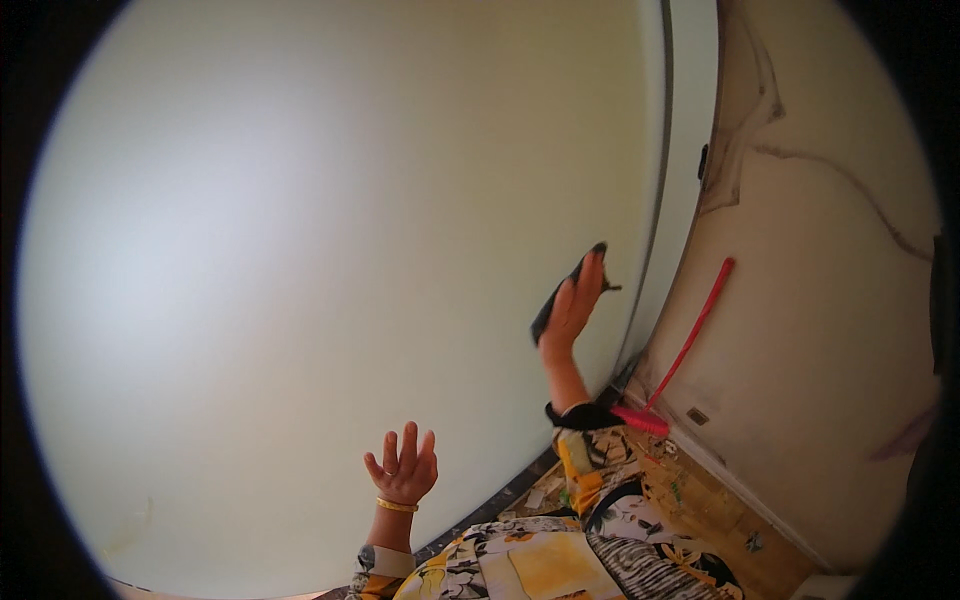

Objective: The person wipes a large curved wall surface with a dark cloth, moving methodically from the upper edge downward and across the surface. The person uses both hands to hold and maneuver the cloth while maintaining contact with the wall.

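Note:
A large pale, smooth panel (337, 262) fills the left and middle of the view, with a bright sheen at its left. Near its right edge my right hand (574, 304) presses a dark cloth (547, 315) flat, fingers extended over it; a bit of the cloth sticks out beyond the fingertips. My left hand (405, 469) is lower down, fingers spread, at the panel's surface and holding nothing; whether it touches is hard to tell. A yellow bangle circles the left wrist.
A red-handled broom (694, 330) leans on the stained wall (810, 300) at right. Scraps and debris lie on the brown floor (705, 502) below. A wall socket (697, 416) sits low near the broom. A pale frame (686, 112) borders the panel.

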`<action>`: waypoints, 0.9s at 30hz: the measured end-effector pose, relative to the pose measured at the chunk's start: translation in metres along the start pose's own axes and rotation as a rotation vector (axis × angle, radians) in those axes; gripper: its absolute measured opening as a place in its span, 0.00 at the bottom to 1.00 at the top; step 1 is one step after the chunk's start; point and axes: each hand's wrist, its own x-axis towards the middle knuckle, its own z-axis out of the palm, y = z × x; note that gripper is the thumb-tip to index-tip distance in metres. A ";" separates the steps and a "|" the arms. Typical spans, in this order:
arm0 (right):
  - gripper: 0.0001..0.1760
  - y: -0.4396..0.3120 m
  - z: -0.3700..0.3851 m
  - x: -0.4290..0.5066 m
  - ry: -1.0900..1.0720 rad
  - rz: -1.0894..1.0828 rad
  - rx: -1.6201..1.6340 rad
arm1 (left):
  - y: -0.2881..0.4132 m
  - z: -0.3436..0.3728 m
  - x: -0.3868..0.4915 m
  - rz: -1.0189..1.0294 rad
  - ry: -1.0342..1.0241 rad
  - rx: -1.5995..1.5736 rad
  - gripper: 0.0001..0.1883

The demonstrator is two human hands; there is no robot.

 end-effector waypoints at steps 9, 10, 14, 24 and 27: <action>0.26 -0.083 -0.008 -0.065 -0.100 -0.334 -0.002 | 0.003 0.001 0.005 -0.032 -0.035 0.004 0.11; 0.26 -0.088 -0.009 -0.060 -0.089 -0.394 0.005 | 0.004 0.001 0.004 -0.033 -0.037 0.005 0.11; 0.25 -0.096 -0.004 -0.024 -0.065 -0.583 0.015 | 0.004 0.004 0.000 -0.038 -0.008 -0.017 0.11; 0.27 -0.049 -0.012 0.112 0.166 -0.424 -0.011 | 0.001 -0.001 0.006 0.002 0.068 -0.025 0.12; 0.27 -0.050 -0.008 0.104 0.165 -0.274 -0.029 | 0.001 -0.002 0.005 -0.025 0.060 -0.022 0.12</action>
